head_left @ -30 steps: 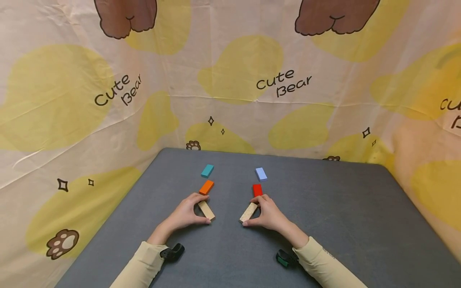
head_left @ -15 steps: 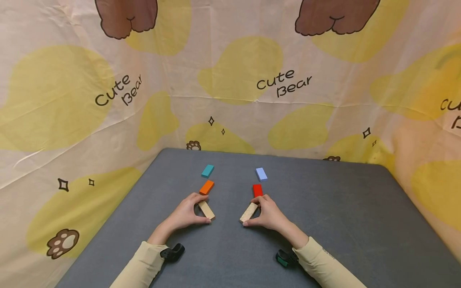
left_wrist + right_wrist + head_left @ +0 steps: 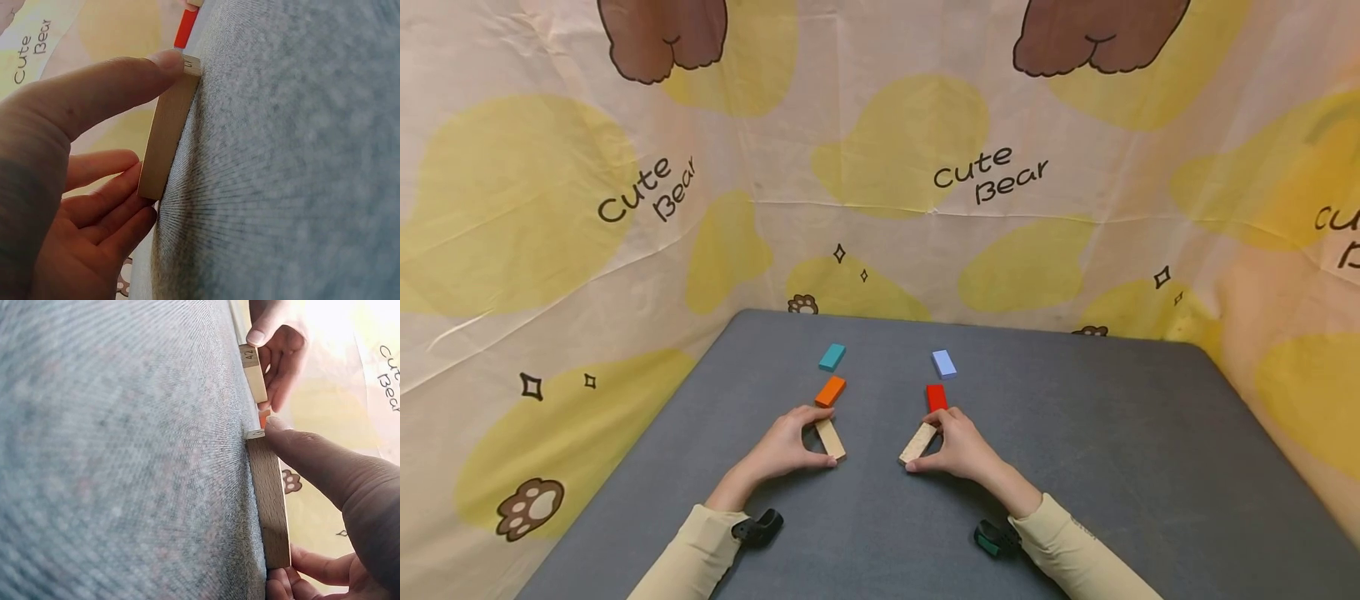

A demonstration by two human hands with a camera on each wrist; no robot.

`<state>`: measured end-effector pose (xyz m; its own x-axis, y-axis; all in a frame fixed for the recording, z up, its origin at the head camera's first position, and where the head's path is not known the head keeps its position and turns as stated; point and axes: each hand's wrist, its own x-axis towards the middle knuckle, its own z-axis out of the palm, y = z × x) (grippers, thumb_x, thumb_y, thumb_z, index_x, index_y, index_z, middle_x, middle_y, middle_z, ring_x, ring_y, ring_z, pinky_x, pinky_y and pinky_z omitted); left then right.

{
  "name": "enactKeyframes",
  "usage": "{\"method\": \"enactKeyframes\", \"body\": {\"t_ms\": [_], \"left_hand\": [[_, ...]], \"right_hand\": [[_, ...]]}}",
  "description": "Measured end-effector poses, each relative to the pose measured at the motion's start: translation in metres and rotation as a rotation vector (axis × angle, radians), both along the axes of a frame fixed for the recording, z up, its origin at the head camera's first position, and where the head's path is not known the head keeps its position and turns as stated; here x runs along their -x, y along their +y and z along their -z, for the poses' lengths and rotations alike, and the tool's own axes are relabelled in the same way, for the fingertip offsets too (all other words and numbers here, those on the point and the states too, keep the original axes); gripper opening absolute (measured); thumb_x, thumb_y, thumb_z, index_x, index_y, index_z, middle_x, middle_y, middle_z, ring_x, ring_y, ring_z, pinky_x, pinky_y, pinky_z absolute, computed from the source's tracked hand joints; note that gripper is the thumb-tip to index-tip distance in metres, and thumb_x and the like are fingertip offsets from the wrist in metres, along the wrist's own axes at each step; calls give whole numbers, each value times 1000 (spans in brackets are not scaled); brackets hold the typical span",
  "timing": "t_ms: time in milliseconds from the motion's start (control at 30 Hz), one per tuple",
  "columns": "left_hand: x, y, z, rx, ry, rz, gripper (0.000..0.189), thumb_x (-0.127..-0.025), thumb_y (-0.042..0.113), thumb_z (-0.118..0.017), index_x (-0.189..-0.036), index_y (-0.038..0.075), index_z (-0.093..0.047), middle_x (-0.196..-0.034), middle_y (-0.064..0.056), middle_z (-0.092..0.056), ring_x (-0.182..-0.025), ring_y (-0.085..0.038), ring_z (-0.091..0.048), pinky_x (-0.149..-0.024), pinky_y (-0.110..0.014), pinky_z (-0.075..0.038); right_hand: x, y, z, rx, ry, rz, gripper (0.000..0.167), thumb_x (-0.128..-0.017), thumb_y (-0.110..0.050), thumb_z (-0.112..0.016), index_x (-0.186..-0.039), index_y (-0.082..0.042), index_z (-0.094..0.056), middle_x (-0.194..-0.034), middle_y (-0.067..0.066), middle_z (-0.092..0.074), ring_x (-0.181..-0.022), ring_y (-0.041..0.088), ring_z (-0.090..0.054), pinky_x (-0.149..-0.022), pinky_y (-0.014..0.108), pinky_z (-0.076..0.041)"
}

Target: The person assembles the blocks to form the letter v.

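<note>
On the grey table two plain wooden blocks lie flat, slanting apart. My left hand (image 3: 784, 443) holds the left wooden block (image 3: 831, 439) by its ends, thumb at the near end and fingers at the far one. The right wooden block (image 3: 917, 443) is gripped the same way by my right hand (image 3: 964, 452). Numbers are printed on the blocks' ends; "42" shows on the left block (image 3: 253, 375) in the right wrist view. Just beyond the left fingers lies an orange block (image 3: 831, 392). A red block (image 3: 936, 397) sits behind the right fingers, which hide its near end.
Farther back lie a teal block (image 3: 832, 357) on the left and a light blue block (image 3: 943, 364) on the right. The grey tabletop (image 3: 1112, 467) reaches back to a patterned cloth (image 3: 880, 150) with bear prints, which also hangs along both sides.
My left hand has shifted slightly left, and the near end of its wooden block has swung a little left with it. The right hand and its block have stayed still.
</note>
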<state>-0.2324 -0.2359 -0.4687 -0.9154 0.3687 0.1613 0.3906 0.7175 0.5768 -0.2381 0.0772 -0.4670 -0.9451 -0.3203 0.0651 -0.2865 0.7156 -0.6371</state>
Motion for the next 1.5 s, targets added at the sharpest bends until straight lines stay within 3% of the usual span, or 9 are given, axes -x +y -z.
{"method": "enactKeyframes", "body": {"t_ms": [1000, 1500], "left_hand": [[-1, -7, 2, -53, 52, 38, 75, -67, 32, -86, -132, 9, -56, -125, -1, -59, -115, -20, -56, -97, -45, -44], [-5, -5, -2, -73, 99, 75, 73, -68, 37, -85, -130, 8, -58, -124, -2, -61, -112, -21, -58, -94, -44, -47]], "right_hand": [[2, 2, 0, 1, -6, -16, 74, -59, -45, -88, -114, -4, -62, -104, 7, -55, -92, 17, -53, -79, 35, -47], [1, 2, -1, -6, -22, -11, 73, -59, -45, -88, -115, -5, -61, -104, 7, -55, -92, 18, -53, -79, 35, -47]]}}
